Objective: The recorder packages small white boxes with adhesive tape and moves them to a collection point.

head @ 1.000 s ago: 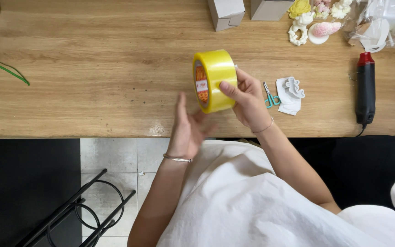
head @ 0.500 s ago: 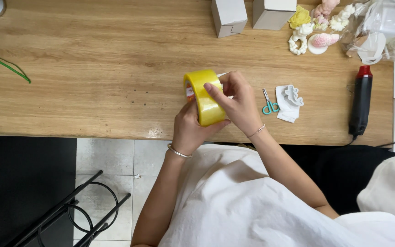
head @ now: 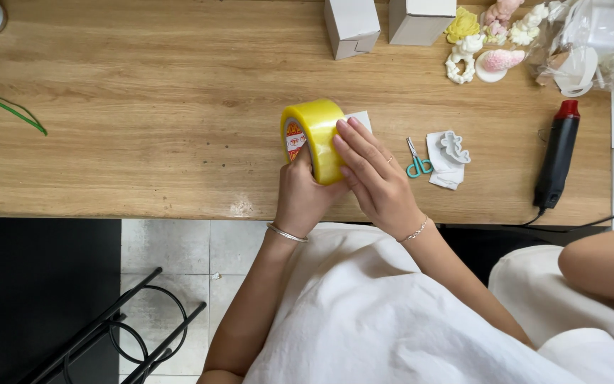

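Note:
A yellow roll of packing tape (head: 315,135) is held on edge above the wooden table (head: 143,128), near its front edge. My left hand (head: 303,195) grips the roll from below, thumb against its inner core. My right hand (head: 374,174) lies flat over the roll's outer face, fingers stretched along the tape. A small white box (head: 358,119) peeks out just behind the roll, mostly hidden by it.
Small teal scissors (head: 415,161) and a white moulded piece on white paper (head: 449,155) lie to the right. A black and red heat gun (head: 557,156) lies further right. Two white boxes (head: 353,27), small ornaments (head: 474,46) and a plastic bag (head: 591,35) line the back. Another person's arm (head: 605,267) shows at the lower right.
The roll has turned and come down closer to the table's front. My left hand has taken hold of it from below, and my right hand's fingers now lie flat along its outer face.

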